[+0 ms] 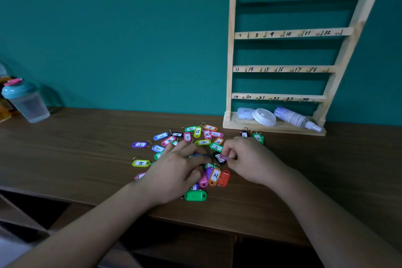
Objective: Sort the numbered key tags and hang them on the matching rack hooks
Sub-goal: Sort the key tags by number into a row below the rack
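Brown wooden desk (pixel 87 148), teal wall. Small coloured plastic key tags (pixel 187 136) lie scattered before the bare-hooked numbered wooden rack (pixel 231 50). My left hand (pixel 178 167) lies flat on them; my right hand (pixel 245 159) pinches a pink tag (pixel 224 157). Light, stiff, likely slick: I'd grip the body and leave the ring free.

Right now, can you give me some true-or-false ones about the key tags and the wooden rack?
1. No tag hangs on the rack yet. True.
2. The right hand is empty. False: it pinches a small tag.
3. The rack's numbers go up to 24. True.
4. The spray bottle stands upright. False: it lies on its side on the rack's base.
5. The left hand lifts the yellow tag 14. False: that tag lies on the table, apart from the hand.
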### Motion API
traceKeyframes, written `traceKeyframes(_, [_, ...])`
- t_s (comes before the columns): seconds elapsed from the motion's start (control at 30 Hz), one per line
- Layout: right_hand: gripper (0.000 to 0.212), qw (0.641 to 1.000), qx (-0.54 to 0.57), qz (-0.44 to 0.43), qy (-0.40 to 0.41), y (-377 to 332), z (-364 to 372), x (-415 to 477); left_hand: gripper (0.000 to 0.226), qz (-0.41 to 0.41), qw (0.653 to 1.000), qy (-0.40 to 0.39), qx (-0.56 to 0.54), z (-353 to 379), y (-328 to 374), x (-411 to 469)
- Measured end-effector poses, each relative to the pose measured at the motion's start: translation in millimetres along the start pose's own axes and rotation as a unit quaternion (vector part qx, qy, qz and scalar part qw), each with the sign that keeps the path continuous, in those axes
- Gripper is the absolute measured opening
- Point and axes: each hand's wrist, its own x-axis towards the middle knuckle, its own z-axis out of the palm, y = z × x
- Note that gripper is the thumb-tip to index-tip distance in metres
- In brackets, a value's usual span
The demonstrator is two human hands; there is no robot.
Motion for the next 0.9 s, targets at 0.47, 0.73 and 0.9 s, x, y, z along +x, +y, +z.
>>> traceKeyframes(0.47, [0.025, 0.997, 0.026, -0.04, -0.056, -11, 1, -9, 0.042, -0.04, 0.998, 0.04, -0.002, 7, 23, -48])
traceKeyframes(0.73, [0.032, 0.994, 0.024, -0.03, -0.103, -5, -15, -15, 0.036, -0.051, 0.997, 0.063, -0.018, 6, 25, -47])
traceKeyframes(0.9, [0.043, 0.991, 0.014, -0.038, -0.126, -4, -21, -24, 0.045, -0.052, 0.997, 0.054, -0.014, 8, 37, -40])
